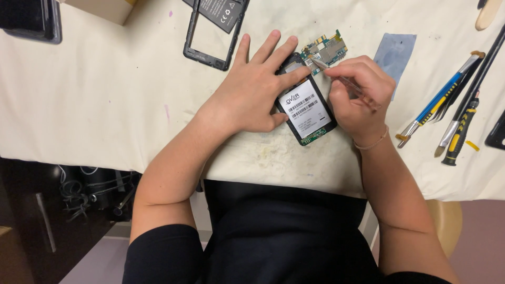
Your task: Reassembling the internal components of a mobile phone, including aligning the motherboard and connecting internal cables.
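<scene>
Seen from above at a cloth-covered counter: opened phone lying back-up near the front edge, white label over its middle, small green board showing at its lower end. Left hand flat on the cloth and phone, fingers spread, index and middle fingertips pressing the upper left corner of the phone, thumb tucked against its lower left side; grip open, holding nothing, only bearing down. Right hand curled just right of the phone, grip pinched around thin metal tweezers, tips angled up and left to the top end of the phone, meeting the circuit board there. Circuit board green and gold, resting at the phone's top edge, half lifted off or lying just beyond; cannot tell which. Pale blue-grey cloth patch just beyond the right hand. Black phone frame with a battery across its upper part lying above the left hand, well apart from the phone. Row of hand tools at far right: blue-and-yellow-handled tool, black-and-yellow screwdriver, long black rod. Thin cord bracelet on the right wrist. Black sleeves at the bottom of the view.
</scene>
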